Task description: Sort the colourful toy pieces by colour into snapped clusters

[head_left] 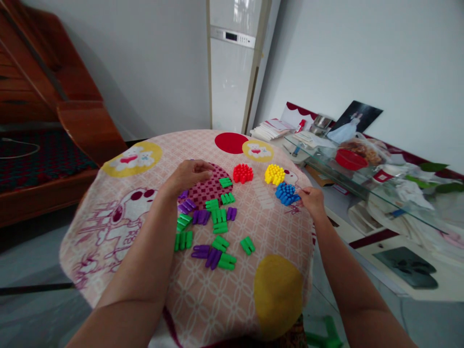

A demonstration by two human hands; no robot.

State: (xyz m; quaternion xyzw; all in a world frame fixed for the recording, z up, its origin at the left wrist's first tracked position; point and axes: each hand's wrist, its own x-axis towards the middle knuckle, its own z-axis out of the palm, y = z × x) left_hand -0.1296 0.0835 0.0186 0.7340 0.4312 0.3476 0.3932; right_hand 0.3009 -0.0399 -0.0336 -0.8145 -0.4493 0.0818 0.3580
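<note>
Your R hand [312, 199] is at the R edge of the small, finger-shaped blue plastic pieces [284, 192], thumb & fingers pinching one piece by its end. Your L hand [192, 175] is over the bench [224, 299] w/ its pink patterned cloth, fingers bent; can't tell if they hold anything. Blue pile sits just beside the knobbly yellow plastic pieces [274, 174]; the red plastic pieces [242, 173] stand in a tight group to their L. Slim green plastic pieces [247, 245] & purple plastic pieces [200, 251] lie in small sets nearer you. All prob. v. light, stiff, a bit slick, not fragile; tip easily on soft cloth. Best grip: thumb + index across mid-length, light squeeze, w/o nudging neighbours.
</note>
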